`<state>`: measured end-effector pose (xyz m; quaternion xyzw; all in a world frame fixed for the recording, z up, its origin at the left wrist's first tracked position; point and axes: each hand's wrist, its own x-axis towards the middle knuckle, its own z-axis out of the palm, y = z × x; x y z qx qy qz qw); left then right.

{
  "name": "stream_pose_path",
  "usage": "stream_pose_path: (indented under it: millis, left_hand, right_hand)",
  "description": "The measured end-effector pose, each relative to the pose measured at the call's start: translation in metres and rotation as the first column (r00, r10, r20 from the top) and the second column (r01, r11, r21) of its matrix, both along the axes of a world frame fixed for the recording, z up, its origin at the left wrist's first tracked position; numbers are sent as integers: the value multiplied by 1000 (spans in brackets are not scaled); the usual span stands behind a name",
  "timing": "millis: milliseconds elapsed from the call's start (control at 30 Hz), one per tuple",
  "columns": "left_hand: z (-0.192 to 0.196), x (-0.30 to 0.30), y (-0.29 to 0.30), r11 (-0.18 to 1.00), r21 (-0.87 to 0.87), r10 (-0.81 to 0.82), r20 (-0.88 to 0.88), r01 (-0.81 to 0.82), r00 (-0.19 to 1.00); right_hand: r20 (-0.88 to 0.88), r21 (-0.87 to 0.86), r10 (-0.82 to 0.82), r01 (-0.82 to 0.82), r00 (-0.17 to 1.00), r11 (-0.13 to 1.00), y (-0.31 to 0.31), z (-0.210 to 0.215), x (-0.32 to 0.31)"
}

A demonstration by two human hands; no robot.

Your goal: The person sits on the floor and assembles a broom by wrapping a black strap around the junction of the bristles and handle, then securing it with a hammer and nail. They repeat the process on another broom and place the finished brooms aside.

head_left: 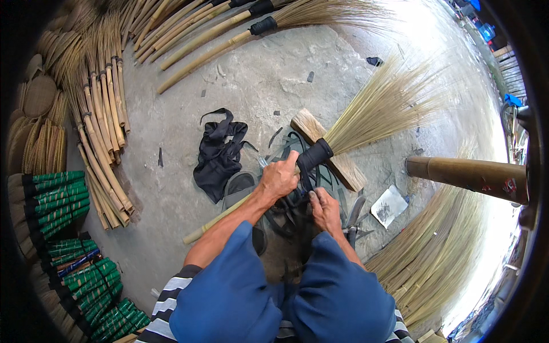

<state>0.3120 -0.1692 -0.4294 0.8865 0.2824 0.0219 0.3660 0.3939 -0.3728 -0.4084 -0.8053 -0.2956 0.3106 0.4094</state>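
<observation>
A broom lies slantwise before me, its pale straw bristles fanned to the upper right and its bamboo handle running under my left forearm. Black strip binding wraps the neck. My left hand is closed around the handle just below that binding. Hanging from the binding, a black strip runs down to my right hand, whose fingers are pinched on it. Beneath the neck rests a wooden block. More black strips lie tangled between my feet, partly hidden by my hands.
A black cloth-like heap lies left of my hands. Cutting tools and a piece of paper are at the right, near a bamboo post and loose straw. Finished brooms and green-wrapped bundles line the left.
</observation>
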Motion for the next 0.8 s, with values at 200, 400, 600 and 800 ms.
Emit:
stream_pose_path:
  millis: [200, 400, 600, 800]
  left_hand:
    - [7, 3, 23, 992, 5, 129, 76, -129, 989]
    - [12, -11, 11, 920, 57, 392, -55, -389, 919]
    - [6, -16, 9, 901, -385, 223, 22, -197, 975]
    - [8, -6, 10, 780, -617, 85, -51, -99, 995]
  right_hand:
    - [97, 133, 66, -79, 993, 988, 61, -52, 35]
    - [172, 207, 71, -107, 982, 972, 86, -59, 45]
    - [-104, 193, -14, 34, 994, 981, 48, -43, 33]
    - [-167, 190, -74, 106, 983, 976, 33, -45, 29]
